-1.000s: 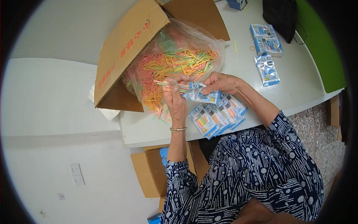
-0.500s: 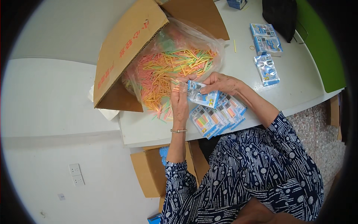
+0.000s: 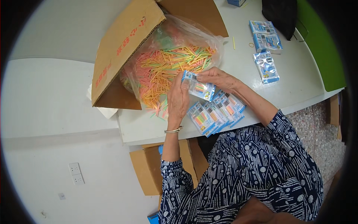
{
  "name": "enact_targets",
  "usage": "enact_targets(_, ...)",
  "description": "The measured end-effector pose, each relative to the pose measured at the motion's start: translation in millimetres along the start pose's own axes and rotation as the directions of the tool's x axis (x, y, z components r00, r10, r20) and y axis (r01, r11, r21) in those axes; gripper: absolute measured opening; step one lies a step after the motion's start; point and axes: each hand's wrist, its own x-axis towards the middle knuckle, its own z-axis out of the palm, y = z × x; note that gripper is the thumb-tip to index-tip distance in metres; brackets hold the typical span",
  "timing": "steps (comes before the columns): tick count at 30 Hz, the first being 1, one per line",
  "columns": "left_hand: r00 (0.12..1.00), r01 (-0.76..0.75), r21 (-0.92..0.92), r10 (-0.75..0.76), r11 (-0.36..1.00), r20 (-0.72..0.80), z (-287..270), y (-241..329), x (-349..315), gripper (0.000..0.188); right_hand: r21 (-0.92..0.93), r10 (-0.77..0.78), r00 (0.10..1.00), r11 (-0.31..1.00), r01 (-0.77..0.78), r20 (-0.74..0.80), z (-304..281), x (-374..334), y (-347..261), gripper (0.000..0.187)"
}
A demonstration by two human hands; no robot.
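Note:
Between my two hands is a small clear-and-blue plastic packet [image 3: 200, 89], with several coloured thin sticks showing through its window. My right hand [image 3: 220, 80] pinches its upper right edge, thumb on top. My left hand [image 3: 177, 100] closes on its left edge; the fingertips are partly hidden. Just below lie several overlapping filled packets [image 3: 216, 114] on the table. Beyond my hands, a heap of pink, orange, yellow and green thin sticks [image 3: 164, 69] spills from a clear plastic bag [image 3: 218, 41].
The bag sits in a tipped cardboard box [image 3: 126, 48] on the white table [image 3: 238, 67]. More packets [image 3: 266, 67], a rubber band [image 3: 251, 44], a loose stick [image 3: 234, 43] and a black bag [image 3: 279, 16] lie to the right. Another open carton [image 3: 149, 170] stands below the table edge.
The sticks that were in my left fingers now show inside the packet. The packet has tilted and shifted slightly left, and my left hand has turned and closed in at its edge.

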Motion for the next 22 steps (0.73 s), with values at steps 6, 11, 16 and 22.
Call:
enact_targets(6, 0.993, 0.119, -0.360, -0.117, 0.925, 0.028, -3.3, -9.4, 6.7, 0.030, -0.115, -0.156, 0.988, 0.981, 0.154, -0.011, 14.2, 0.8, -0.3, 0.031)
enact_targets(11, 0.977, 0.202, -0.487, -0.144, 0.850, 0.155, -4.9, -1.1, 10.1, 0.026, -0.257, 0.029, 0.998, 0.966, -0.014, 0.054, 9.6, -5.5, -5.2, 0.029)
enact_targets(16, 0.982, 0.164, -0.385, -0.114, 0.908, 0.150, -3.2, 3.5, 13.6, 0.028, -0.236, 0.035, 0.999, 0.971, -0.025, 0.037, 11.7, -8.3, -6.2, 0.022)
enact_targets(22, 0.995, 0.072, -0.323, -0.046, 0.944, 0.087, 4.2, -0.4, 4.2, 0.033, -0.240, 0.175, 0.980, 0.959, -0.148, 0.096, 14.2, -6.1, -7.4, 0.024)
